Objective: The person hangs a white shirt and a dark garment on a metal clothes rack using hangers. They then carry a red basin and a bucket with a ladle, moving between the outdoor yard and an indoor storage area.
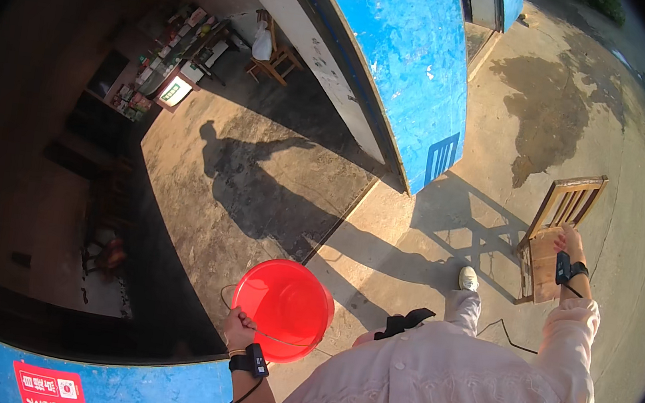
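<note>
My left hand (238, 328) is closed on the thin wire handle of a round red bucket (272, 300), which hangs at my left side by the doorway. The bucket's inside shows nothing but its bare red bottom. My right hand (571, 242) is out to the right with fingers stretched and apart, holding nothing. Below or beside it stands a wooden chair (545, 276) with a slatted back; whether the hand touches the chair cannot be told. Each wrist wears a small black device on a strap.
A blue wall (415, 68) with a white edge borders the open doorway. Inside the dim room are a small wooden chair (279, 66) and a counter (173, 90) piled with packages. Outside, a dark wet patch (547, 108) marks the concrete. A red sign (50, 387) sits on the lower blue wall.
</note>
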Demonstrator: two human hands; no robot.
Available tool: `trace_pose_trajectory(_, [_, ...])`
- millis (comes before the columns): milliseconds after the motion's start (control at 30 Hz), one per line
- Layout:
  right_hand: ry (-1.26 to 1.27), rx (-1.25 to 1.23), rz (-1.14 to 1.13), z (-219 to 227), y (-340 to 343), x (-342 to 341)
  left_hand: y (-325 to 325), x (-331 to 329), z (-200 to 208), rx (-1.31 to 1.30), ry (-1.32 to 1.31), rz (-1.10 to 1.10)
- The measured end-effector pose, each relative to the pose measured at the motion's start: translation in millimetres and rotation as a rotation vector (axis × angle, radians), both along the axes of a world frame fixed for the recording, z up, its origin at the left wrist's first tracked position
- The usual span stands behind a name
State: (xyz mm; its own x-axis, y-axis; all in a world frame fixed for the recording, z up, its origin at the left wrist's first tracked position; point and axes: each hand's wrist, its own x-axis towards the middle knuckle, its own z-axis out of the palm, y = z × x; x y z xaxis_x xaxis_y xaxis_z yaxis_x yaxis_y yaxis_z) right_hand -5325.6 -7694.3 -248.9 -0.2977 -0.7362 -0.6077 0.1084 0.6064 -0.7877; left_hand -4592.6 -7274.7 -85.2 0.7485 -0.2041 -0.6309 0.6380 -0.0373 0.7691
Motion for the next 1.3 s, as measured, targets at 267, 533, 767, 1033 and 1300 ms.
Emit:
trace_pose_trajectory(267, [-0.084, 0.19, -0.079, -145, -183, -62, -7, -67, 72, 0.2, -0.292, 0.615])
trace_pose_trajectory(533, [-0.123, 0.266, -0.091, -180, -204, -83, 9, -115, 114, 0.234, -0.388, 0.741])
trace_pose_trajectory(767, [-0.104, 0.258, -0.031, -151, -178, -67, 39, -124, 95, 0.278, -0.272, 0.742])
trace_pose_trajectory(1033, [0.05, 0.015, 0.304, -139, -98, 13, 154, -109, 20, 0.017, -0.091, 0.78])
trace_pose_trajectory(1300, [-0.204, 0.172, 0.308, -63, -15, 197, 238, -36, -7, -0.074, -0.048, 0.712])
